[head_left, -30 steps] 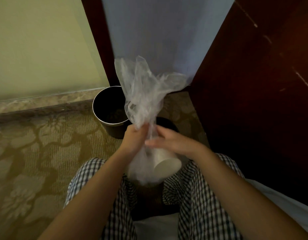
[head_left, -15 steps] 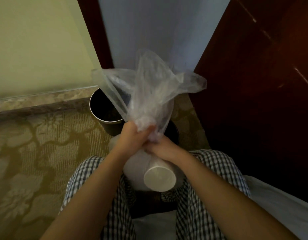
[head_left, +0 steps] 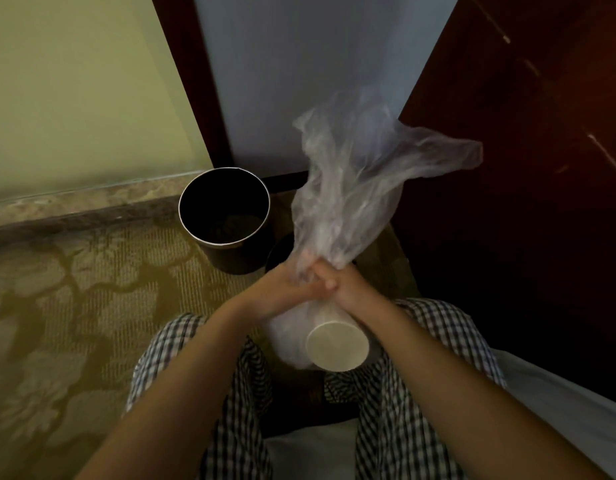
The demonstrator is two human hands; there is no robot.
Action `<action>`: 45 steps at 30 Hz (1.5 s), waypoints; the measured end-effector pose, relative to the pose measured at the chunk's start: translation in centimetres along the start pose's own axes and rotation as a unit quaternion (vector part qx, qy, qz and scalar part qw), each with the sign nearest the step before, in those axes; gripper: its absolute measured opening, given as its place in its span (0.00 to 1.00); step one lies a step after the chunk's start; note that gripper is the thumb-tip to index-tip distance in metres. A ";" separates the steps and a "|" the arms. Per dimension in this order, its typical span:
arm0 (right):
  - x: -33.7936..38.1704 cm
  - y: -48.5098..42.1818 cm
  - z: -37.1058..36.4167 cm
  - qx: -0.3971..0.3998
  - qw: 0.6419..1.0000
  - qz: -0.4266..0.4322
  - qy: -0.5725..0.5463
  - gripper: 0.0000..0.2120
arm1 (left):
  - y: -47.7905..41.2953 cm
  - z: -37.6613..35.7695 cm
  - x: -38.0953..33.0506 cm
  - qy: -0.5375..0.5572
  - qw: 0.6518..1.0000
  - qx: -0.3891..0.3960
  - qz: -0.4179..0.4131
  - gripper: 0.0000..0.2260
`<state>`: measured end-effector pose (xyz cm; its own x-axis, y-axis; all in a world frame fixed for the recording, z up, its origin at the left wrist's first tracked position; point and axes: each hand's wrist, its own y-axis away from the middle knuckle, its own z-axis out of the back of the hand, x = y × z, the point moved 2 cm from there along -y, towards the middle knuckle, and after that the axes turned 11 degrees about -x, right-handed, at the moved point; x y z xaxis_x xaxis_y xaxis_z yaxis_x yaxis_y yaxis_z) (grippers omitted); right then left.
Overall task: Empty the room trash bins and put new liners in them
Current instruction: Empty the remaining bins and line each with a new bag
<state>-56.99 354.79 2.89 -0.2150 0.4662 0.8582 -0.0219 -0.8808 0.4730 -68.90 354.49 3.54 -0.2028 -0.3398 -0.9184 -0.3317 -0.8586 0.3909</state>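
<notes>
Both hands meet just right of frame centre, clamped on the neck of a clear plastic bag (head_left: 348, 188). L hand (head_left: 289, 292) comes in from lower left, fingers curled round the gathered plastic. R hand (head_left: 350, 289) comes in from lower right, fingers wrapped on the same neck, thumb on top, touching the L hand.

Above the grip the loose top of the bag flares up and to the right, blurred, w/ one flap reaching toward the dark wood panel (head_left: 528, 168) on the right side. Below the grip the full part of the bag hangs between the knees, in front of checked trousers (head_left: 182, 348). Inside it a white paper cup (head_left: 336, 346) lies tipped w/ its round end facing the camera, pressed against the plastic. Other contents look white; can't tell what they are.

Bin (head_left: 230, 259): round, dark, pale rim, upright on the patterned carpet (head_left: 74, 306), left of and above the hands, apart from the bag. Inside is dark; something dim at the bottom, can't make it out. A 2nd dark round thing (head_left: 279, 249) sits just right of the bin, mostly hidden behind hands and bag, so can't tell what it is.

Backgrd: yellow-green wall (head_left: 74, 98) upper left w/ a marbled skirting strip (head_left: 74, 206) along its foot; pale blue panel (head_left: 299, 64) top centre beside a dark frame. White fabric (head_left: 559, 410) in the lower right corner.
</notes>
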 end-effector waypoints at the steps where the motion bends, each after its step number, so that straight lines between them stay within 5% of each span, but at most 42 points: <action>1: -0.3 0.0 -0.5 -0.003 0.999 0.015 0.030 0.03 | 0.0 -0.4 -0.3 0.019 1.000 -0.007 0.000 0.28; 4: -0.5 0.1 -1.2 -0.016 0.988 0.077 0.133 0.22 | -0.2 0.1 -0.5 0.098 0.995 -0.025 0.012 0.28; 7: -0.2 0.0 -1.0 -0.032 0.974 0.130 0.182 0.25 | -0.1 -0.3 -0.5 0.098 0.993 -0.028 0.064 0.23; 9: -0.2 -0.4 -0.9 0.002 0.979 0.114 0.169 0.21 | 1.8 0.9 1.0 -0.142 0.987 -0.076 0.011 0.12; 11: -0.4 -0.7 -0.8 0.002 0.990 0.089 0.107 0.19 | 1.6 -0.4 2.3 -0.221 0.972 -0.077 0.002 0.14; 13: -0.3 -1.0 -0.7 -0.010 0.997 0.051 0.055 0.18 | -0.4 -1.3 1.2 -0.061 0.997 0.005 0.056 0.26; 15: -0.1 -1.4 -0.3 -0.007 1.000 0.015 -0.009 0.13 | -0.2 0.2 0.8 -0.055 0.996 0.056 0.041 0.21; 17: 0.4 -1.8 0.3 -0.008 0.996 -0.011 -0.088 0.09 | -0.8 0.2 1.0 -0.093 0.995 0.027 0.020 0.04; 19: 0.4 -1.9 0.7 0.009 0.988 -0.025 -0.150 0.09 | -0.9 -0.5 0.9 -0.105 0.994 -0.037 -0.001 0.13; 24: -0.5 -0.6 -0.9 0.089 0.987 -0.011 -0.136 0.17 | -0.8 -0.3 0.2 0.031 0.975 -0.218 -0.007 0.14; 31: -1.1 -0.4 -2.4 0.058 0.977 -0.063 -0.193 0.09 | -1.1 -0.3 0.5 0.305 0.932 -0.191 0.053 0.08; 35: -1.4 -0.1 -2.7 0.069 0.989 -0.068 -0.111 0.15 | -1.9 0.0 1.0 0.322 0.916 -0.226 0.086 0.08; 40: -0.8 -0.1 -2.5 0.076 0.974 -0.086 -0.196 0.11 | -1.8 -0.4 0.8 0.331 0.912 -0.227 0.080 0.07; 45: 0.2 -0.7 -1.3 0.111 0.941 -0.116 -0.299 0.11 | -2.3 2.0 0.2 0.435 0.874 -0.202 0.083 0.10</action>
<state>-58.32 355.37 2.43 0.3594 0.6659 0.6538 0.2185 -0.7412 0.6348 -70.02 357.19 2.53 0.6176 -0.4846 -0.6195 0.0233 -0.7760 0.6303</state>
